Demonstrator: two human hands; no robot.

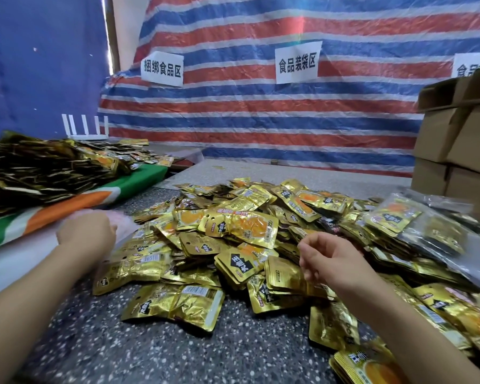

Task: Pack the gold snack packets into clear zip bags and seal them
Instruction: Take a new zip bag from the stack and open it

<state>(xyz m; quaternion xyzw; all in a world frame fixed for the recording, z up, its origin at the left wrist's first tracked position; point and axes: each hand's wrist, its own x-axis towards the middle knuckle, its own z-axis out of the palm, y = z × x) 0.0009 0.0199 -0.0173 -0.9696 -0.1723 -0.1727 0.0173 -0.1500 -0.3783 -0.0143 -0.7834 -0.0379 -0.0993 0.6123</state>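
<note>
A big heap of gold snack packets covers the speckled table. My left hand reaches to a pale, blurred stack of clear zip bags at the heap's left edge. Its fingers are hidden behind the back of the hand, so its grip cannot be made out. My right hand hovers just above the packets in the middle right, fingers loosely curled and holding nothing. Filled clear zip bags with gold packets inside lie on the right of the heap.
Another mound of gold packets rests on a green, white and orange cloth at left. Cardboard boxes are stacked at the right. A striped tarp with paper signs hangs behind. A white router stands at the back left.
</note>
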